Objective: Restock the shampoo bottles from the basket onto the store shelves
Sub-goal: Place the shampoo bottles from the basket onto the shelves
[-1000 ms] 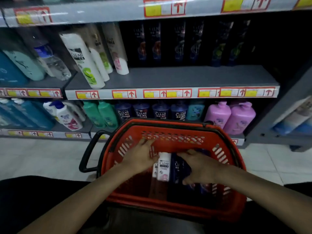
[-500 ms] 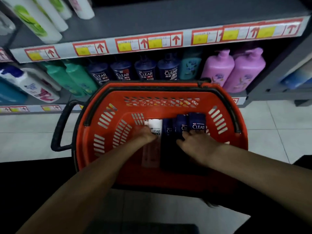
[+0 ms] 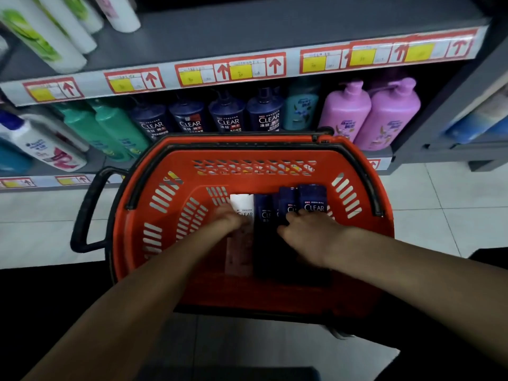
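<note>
A red basket (image 3: 247,155) stands on the floor in front of the shelves. A white CLEAR shampoo bottle (image 3: 242,203) stands in it, with several dark blue CLEAR bottles (image 3: 313,196) to its right. My left hand (image 3: 228,222) reaches into the basket and curls round the white bottle's left side. My right hand (image 3: 310,237) grips one of the dark blue bottles (image 3: 287,199), thumb on its left, fingers over its front. The lower parts of the bottles are hidden in shadow.
The grey middle shelf (image 3: 247,31) with red price tags has bare room above the basket. White bottles (image 3: 44,37) lean at its left. Below stand dark blue CLEAR pump bottles (image 3: 228,116), green bottles (image 3: 115,127) and purple bottles (image 3: 346,111). The black basket handle (image 3: 82,215) juts left.
My view has tilted down towards the basket. Both hands have sunk deeper among the bottles, and more dark blue bottles show; in the last half second little has moved.
</note>
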`<act>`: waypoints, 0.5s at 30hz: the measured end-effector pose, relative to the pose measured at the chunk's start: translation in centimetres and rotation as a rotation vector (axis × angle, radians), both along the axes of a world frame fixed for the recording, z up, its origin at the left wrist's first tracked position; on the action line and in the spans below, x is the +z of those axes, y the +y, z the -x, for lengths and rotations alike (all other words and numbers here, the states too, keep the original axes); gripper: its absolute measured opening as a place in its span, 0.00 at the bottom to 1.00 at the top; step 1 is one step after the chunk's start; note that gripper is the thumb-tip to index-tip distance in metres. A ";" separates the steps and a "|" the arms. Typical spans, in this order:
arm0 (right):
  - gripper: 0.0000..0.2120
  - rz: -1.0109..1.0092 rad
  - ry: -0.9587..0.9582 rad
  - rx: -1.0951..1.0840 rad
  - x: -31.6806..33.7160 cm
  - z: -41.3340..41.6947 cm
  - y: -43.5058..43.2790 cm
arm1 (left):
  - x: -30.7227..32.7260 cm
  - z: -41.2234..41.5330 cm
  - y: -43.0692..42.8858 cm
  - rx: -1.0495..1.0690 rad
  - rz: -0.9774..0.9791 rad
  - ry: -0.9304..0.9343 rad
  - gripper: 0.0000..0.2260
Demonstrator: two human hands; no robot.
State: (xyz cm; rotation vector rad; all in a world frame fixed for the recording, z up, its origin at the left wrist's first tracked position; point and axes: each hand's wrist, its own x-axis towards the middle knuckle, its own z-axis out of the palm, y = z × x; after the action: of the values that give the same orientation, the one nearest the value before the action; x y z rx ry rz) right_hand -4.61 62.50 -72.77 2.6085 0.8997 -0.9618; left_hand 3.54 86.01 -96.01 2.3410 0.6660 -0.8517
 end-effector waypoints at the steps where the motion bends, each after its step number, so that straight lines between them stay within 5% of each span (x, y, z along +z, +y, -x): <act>1: 0.20 -0.009 0.000 -0.008 0.2 0.0 0.1 | 1.5 0.3 -0.1 0.017 0.027 -0.014 0.39; 4: 0.23 -0.019 0.001 -0.019 0.7 -0.2 0.6 | 9.7 2.8 -1.6 0.055 0.079 -0.090 0.31; 10: 0.21 -0.028 0.001 -0.034 1.9 -1.4 2.8 | 13.9 4.4 0.6 0.040 0.154 -0.175 0.21; 15: 0.18 -0.094 -0.011 -0.059 4.0 -2.7 4.5 | 18.9 3.0 4.1 0.075 0.231 -0.401 0.41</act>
State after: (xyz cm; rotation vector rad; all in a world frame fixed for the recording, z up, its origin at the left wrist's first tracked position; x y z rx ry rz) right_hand -1.90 66.99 -68.76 2.7309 0.8900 -0.9402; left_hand 0.55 90.16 -77.14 2.1704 0.4549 -0.3825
